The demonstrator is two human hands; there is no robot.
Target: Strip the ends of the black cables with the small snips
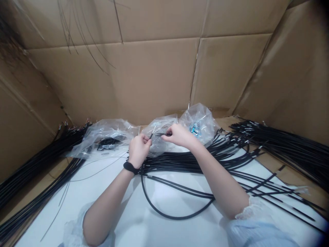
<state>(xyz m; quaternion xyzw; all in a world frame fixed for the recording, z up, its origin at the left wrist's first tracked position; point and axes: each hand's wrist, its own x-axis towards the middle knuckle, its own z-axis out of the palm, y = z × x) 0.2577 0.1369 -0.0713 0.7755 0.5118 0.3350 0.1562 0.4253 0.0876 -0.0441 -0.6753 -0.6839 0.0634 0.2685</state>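
Above white tabletop (97,187), my left hand (139,149) pinches round black cable (151,136), right hand (179,135) slim dark pointed tool (161,134); slip might nick cable.

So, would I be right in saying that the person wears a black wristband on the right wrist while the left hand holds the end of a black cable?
Not quite: the head view shows the black wristband on the left wrist. The left hand does hold the end of a black cable.
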